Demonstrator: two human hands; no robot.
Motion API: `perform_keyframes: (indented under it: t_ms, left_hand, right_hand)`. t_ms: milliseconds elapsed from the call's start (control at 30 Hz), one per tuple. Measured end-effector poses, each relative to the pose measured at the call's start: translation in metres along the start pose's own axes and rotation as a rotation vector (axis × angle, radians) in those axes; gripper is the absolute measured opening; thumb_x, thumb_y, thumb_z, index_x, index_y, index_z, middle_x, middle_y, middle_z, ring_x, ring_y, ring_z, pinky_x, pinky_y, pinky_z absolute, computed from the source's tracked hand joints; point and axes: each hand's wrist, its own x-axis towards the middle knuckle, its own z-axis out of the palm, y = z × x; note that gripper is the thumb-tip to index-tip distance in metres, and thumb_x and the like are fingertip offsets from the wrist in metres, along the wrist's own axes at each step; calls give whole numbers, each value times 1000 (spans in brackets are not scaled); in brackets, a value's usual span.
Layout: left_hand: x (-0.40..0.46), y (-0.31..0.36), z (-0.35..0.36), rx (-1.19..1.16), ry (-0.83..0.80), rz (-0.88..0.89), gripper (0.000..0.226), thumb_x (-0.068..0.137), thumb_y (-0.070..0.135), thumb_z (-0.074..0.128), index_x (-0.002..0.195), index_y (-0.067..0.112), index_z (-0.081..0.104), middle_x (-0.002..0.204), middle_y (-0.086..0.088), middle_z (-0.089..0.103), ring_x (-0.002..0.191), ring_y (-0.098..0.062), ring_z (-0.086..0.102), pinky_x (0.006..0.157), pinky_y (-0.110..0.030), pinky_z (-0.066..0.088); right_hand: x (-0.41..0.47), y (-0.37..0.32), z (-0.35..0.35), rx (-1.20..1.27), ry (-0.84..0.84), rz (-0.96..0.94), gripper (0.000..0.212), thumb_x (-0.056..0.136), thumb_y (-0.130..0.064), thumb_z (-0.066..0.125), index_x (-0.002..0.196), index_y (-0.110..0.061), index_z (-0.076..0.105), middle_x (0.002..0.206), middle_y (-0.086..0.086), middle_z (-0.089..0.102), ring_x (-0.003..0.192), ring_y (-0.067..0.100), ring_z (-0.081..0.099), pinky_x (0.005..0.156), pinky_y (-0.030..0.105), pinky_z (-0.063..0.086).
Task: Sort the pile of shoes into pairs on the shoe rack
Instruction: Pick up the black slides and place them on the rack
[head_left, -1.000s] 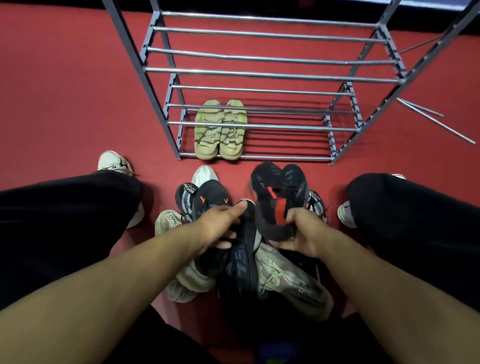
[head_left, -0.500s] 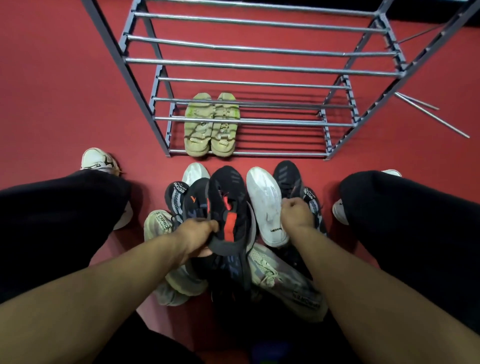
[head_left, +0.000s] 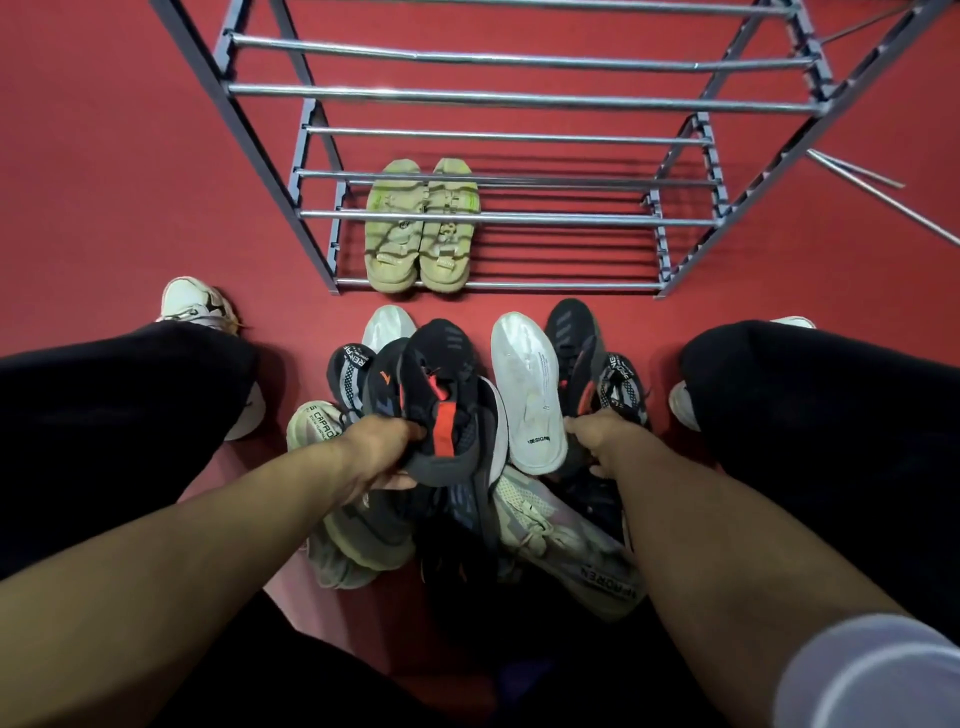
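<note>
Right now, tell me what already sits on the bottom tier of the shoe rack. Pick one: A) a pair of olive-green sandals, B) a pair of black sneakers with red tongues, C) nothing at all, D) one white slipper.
A: the olive-green sandals lie side by side at the left end of the shoe rack, on its lowest tier; the black and white shoes are all on the floor in front.

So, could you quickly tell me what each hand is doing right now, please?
Left hand: closed, holding a black shoe with a red patch.
Right hand: closed on another black shoe in the pile.
</note>
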Motion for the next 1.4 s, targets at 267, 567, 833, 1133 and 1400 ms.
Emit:
perform_keyframes:
  t_ms: [267, 567, 833, 1133, 1400]
  left_hand:
    - [-1, 10, 2, 58, 97, 32, 14, 89, 25, 56, 83, 13, 59, 77, -6, 59, 61, -17, 54, 34, -16, 43]
    - [-9, 9, 1, 45, 85, 38, 15, 88, 16, 50, 76, 11, 59, 71, -7, 58, 58, -21, 52, 41, -20, 40]
    - [-14, 6, -8, -17, -28, 17, 13, 97, 27, 49, 93, 18, 57, 85, -4, 60, 74, -16, 56, 40, -18, 42]
    - [-9, 1, -12, 1, -79, 53, 12, 94, 7, 53, 84, 12, 56, 83, -9, 58, 66, -19, 57, 45, -26, 55]
    - [-3, 22, 2, 20, -8, 162, 28, 91, 4, 54, 116, 15, 60, 94, -7, 65, 63, -18, 59, 38, -27, 53]
  right_hand:
    - [-23, -16, -7, -28, 514, -93, 69, 82, -50, 51, 132, -3, 52, 138, 18, 49, 125, 37, 51, 104, 43, 43]
    - [-64, -22, -14, 156, 652, -288, 46, 90, -36, 40, 100, -2, 70, 111, 24, 67, 106, 41, 59, 89, 41, 46]
    - [-78, -1, 24, 101, -195, -20, 19, 93, -17, 51, 74, -15, 55, 58, 3, 46, 52, 17, 41, 53, 27, 46]
    - [-73, -6, 16, 305, -340, -66, 17, 93, -8, 54, 107, -15, 58, 96, 9, 70, 78, 23, 69, 59, 32, 60]
    - [-64, -12, -30, 513, -257, -158, 34, 96, 11, 39, 112, -8, 62, 97, 14, 70, 84, 27, 68, 53, 36, 61]
